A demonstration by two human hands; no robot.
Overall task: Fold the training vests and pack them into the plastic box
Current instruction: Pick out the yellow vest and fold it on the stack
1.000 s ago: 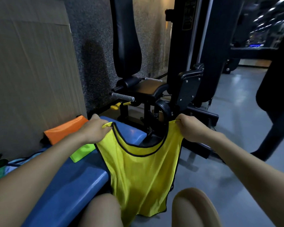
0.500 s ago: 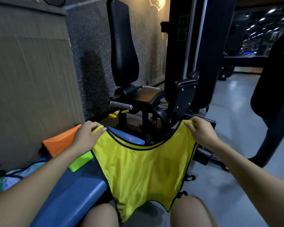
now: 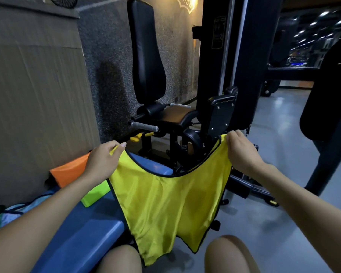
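the left hand (image 3: pixel 104 160) at 9 o'clock and right hand (image 3: pixel 242 152) at 3 o'clock each pinch 1 shoulder strap of the yellow vest (image 3: pixel 169 201), hanging spread between the knees. keep both straps level and taut, then bring them together for 1 clean fold.

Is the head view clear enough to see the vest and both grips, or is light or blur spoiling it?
Head view: dim gym, warm glare top centre; wide-angle bending at the edges; yellow vest sharp and well lit; left hand and right hand both clearly pinching its shoulder straps.
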